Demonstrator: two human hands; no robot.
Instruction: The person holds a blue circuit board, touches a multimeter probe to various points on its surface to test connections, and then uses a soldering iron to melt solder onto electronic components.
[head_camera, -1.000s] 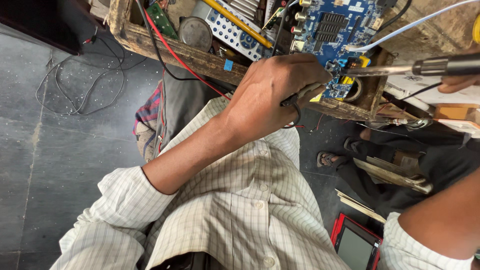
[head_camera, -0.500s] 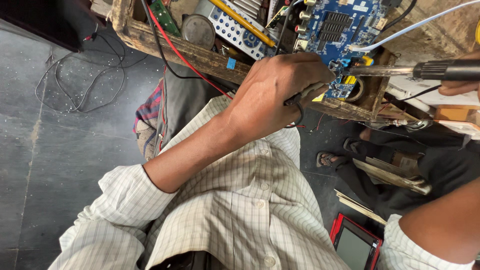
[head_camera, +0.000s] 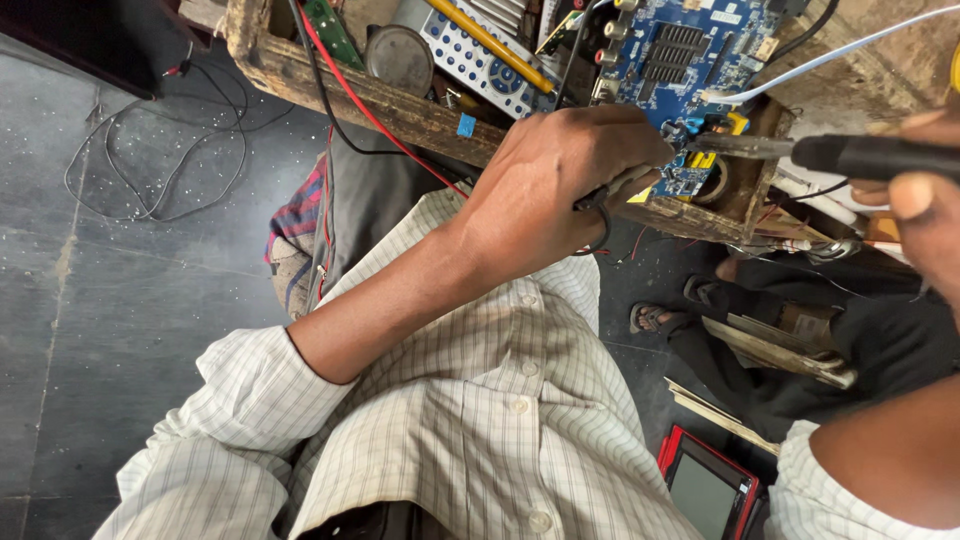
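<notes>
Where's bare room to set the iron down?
Bare grey floor left of the sleeve, below the loose wires. The wooden tray is crowded: circuit board, remote, cables. Both left hand and right hand work there.

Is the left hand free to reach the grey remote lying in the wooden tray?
Probably not: the left hand is closed around a dark tool at the blue circuit board; the remote lies close, uncovered.
</notes>
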